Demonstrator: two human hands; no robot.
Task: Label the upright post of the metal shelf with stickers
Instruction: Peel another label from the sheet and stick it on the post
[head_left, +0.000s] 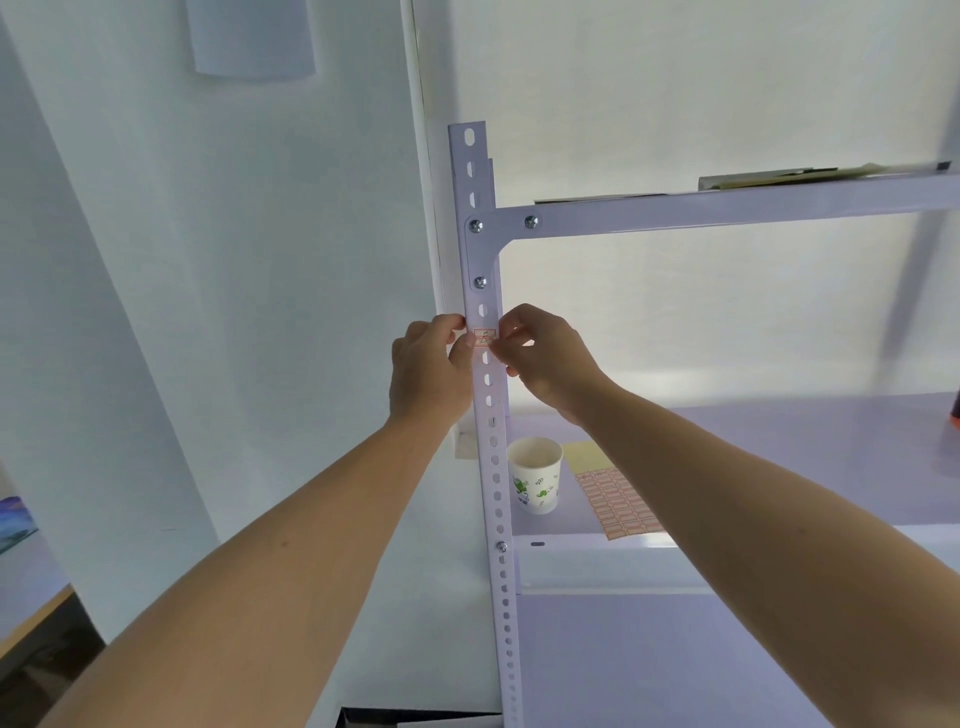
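Left grip (426, 364) and right grip (545, 358) both pinching the red-bordered sticker (484, 336) by its side edges against the upright post (494, 467), just below the corner bracket (480, 249); sticker sheet (618, 501) and paper cup (535, 475) on the lower shelf (779, 467), right of the post.

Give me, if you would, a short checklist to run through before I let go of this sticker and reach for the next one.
1. Sticker lies on the front face of the upright post, below the corner bracket: ok.
2. Sticker sits within the post's width: ok.
3. Both ends stuck flat: cannot tell, fingertips cover them.
4. Left hand and right hand hold the sticker's ends against the post: ok.
5. Writing on the sticker readable: cannot tell, only a red mark shows.
6. Sticker sheet lies on the shelf board beside the paper cup, ready for the next label: ok.
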